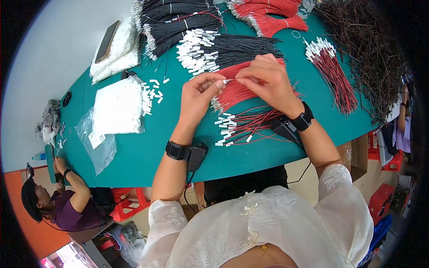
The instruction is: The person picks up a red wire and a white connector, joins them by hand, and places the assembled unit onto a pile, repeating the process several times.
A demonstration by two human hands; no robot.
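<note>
My left hand [200,94] and my right hand [269,81] meet over a bundle of red wires [239,96], fingertips pinched a short gap apart. Between them shows a small pale connector piece [227,81], its end in my left fingers. A thin wire seems to run from it into my right fingers, mostly hidden by them. Below my hands lie red wires with white connector housings [226,129] on their ends. Beyond, black wires [246,47] spread out beside a heap of white-tipped ends [196,51].
Loose white housings [151,96] lie by a white filled plastic bag [118,107] on the green table [147,165]. More black bundles [178,24] and red bundles [272,20] sit at the back. Dark wires [366,53] pile up at right. Another person [67,201] works at far left.
</note>
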